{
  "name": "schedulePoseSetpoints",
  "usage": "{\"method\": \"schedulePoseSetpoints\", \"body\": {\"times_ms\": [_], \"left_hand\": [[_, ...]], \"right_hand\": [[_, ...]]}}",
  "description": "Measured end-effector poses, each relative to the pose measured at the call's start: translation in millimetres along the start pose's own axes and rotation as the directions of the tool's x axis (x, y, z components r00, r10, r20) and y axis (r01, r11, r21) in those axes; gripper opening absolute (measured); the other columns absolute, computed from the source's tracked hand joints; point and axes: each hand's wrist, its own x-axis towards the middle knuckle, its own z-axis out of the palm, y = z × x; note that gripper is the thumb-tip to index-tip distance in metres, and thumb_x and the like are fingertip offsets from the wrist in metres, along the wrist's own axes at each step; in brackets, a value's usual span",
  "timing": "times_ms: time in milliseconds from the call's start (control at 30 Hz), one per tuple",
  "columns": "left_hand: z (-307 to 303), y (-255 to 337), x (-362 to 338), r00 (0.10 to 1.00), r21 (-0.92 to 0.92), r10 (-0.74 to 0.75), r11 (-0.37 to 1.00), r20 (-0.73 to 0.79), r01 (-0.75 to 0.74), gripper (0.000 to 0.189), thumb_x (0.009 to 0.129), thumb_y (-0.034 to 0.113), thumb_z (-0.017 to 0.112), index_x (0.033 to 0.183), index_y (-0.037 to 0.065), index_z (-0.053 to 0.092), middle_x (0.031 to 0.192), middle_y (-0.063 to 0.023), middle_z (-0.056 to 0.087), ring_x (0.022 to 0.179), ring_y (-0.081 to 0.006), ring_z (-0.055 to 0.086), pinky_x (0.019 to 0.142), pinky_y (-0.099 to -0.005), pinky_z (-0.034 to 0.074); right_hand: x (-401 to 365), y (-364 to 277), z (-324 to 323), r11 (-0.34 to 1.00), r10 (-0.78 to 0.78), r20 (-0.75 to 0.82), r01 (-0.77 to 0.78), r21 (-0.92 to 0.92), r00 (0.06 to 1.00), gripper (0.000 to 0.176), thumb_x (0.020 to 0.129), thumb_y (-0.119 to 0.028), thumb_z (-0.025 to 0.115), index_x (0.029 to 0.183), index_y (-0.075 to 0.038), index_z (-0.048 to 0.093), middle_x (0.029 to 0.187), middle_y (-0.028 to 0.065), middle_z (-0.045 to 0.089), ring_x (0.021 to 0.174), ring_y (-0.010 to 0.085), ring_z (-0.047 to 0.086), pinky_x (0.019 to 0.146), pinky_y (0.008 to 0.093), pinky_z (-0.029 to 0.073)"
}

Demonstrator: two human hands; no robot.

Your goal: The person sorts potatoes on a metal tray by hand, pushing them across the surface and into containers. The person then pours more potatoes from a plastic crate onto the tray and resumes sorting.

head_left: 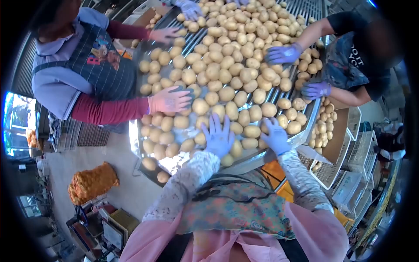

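Left hand [218, 137] spread flat, right hand [276, 136] loosely open on round tan potatoes [227, 94]: likely firm, roll-prone, best cupped whole in the palm.

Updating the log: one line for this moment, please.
left hand: open, flat on potatoes | right hand: on potatoes | table: covered with potatoes

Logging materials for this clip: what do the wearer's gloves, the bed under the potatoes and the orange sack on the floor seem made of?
Gloves on left hand and right hand: thin, matte blue, skin-tight, probably nitrile or latex. Bed: shiny grey parallel bars, apparently metal rollers. Orange sack: open mesh netting, likely plastic; lumps show through.
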Motion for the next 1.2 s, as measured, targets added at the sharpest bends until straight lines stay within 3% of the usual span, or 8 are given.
{"method": "schedulePoseSetpoints", "body": {"times_ms": [167,267,333,467,533,767,1100,1200], "left_hand": [[-68,-52,-56,0.927,-0.285,0.335,0.917,0.166,-0.281,0.061,0.094,0.035,0.063,0.147,0.008,0.051,0.148,-0.0230,0.048,0.137,-0.0514,0.041,0.116,-0.0646,0.024],[-88,-111,-117,0.931,-0.183,0.217,0.969,0.294,-0.167,0.064,0.092,0.036,0.063,0.147,0.007,0.050,0.148,-0.0234,0.048,0.135,-0.0511,0.042,0.116,-0.0641,0.023],[-110,-137,-128,0.965,-0.117,0.085,0.992,0.246,-0.058,0.068,0.092,0.038,0.063,0.149,0.005,0.047,0.149,-0.0255,0.046,0.135,-0.0520,0.040,0.116,-0.0650,0.022],[-51,-160,-106,0.960,0.075,-0.276,0.957,-0.046,0.279,0.073,0.090,0.041,0.066,0.149,0.004,0.046,0.148,-0.0354,0.041,0.140,-0.0530,0.036,0.115,-0.0672,0.024],[-35,-99,-57,0.951,-0.049,-0.304,0.952,-0.060,0.302,0.069,0.091,0.044,0.064,0.151,0.012,0.048,0.152,-0.0345,0.037,0.143,-0.0525,0.033,0.113,-0.0730,0.022],[-51,-64,-75,0.979,0.010,0.154,0.988,0.131,-0.157,0.062,0.092,0.048,0.061,0.149,0.026,0.052,0.158,-0.0181,0.040,0.144,-0.0517,0.032,0.113,-0.0765,0.015],[-81,-131,-107,0.941,0.064,-0.323,0.942,-0.102,0.331,0.063,0.094,0.033,0.062,0.147,0.002,0.048,0.147,-0.0239,0.049,0.137,-0.0493,0.042,0.115,-0.0604,0.030],[-46,-100,-104,0.988,0.235,-0.015,0.972,0.151,-0.021,0.064,0.095,0.041,0.060,0.149,0.009,0.048,0.154,-0.0210,0.043,0.142,-0.0538,0.032,0.117,-0.0633,0.025]], "right_hand": [[-8,-12,-18,0.907,0.083,-0.081,-0.041,0.419,0.993,0.054,0.076,-0.025,0.080,0.124,-0.013,0.058,0.118,0.0168,0.057,0.108,0.0378,0.062,0.090,0.0447,0.053],[-57,5,-52,0.742,0.202,-0.121,-0.071,0.666,0.972,0.051,0.081,-0.023,0.079,0.123,-0.006,0.056,0.115,0.0108,0.059,0.107,0.0228,0.059,0.093,0.0378,0.049],[-102,17,-113,0.537,0.186,0.440,-0.466,0.703,0.878,0.044,0.087,-0.023,0.077,0.122,-0.005,0.058,0.116,0.0070,0.060,0.109,0.0188,0.057,0.095,0.0353,0.048],[-170,103,-100,0.985,-0.046,0.628,-0.070,0.159,0.777,0.053,0.087,-0.018,0.077,0.133,-0.003,0.058,0.126,0.0077,0.060,0.114,0.0180,0.058,0.097,0.0339,0.049],[-154,92,-88,0.576,0.255,0.507,-0.551,0.604,0.823,0.059,0.087,-0.025,0.078,0.140,-0.007,0.058,0.134,0.0123,0.059,0.122,0.0232,0.057,0.103,0.0386,0.046],[-31,-14,-21,0.866,-0.500,-0.044,0.500,-0.009,0.865,0.079,0.072,-0.054,0.081,0.143,-0.028,0.058,0.148,0.0193,0.049,0.132,0.0470,0.047,0.107,0.0615,0.039],[3,-158,58,0.654,-0.737,-0.067,0.734,0.181,0.673,0.058,0.075,-0.055,0.074,0.127,-0.031,0.069,0.149,0.0109,0.049,0.138,0.0474,0.040,0.115,0.0643,0.029],[4,-140,68,0.491,-0.829,-0.177,0.842,0.225,0.531,0.046,0.077,-0.042,0.074,0.119,-0.025,0.071,0.140,0.0097,0.057,0.133,0.0394,0.049,0.115,0.0582,0.034]]}}
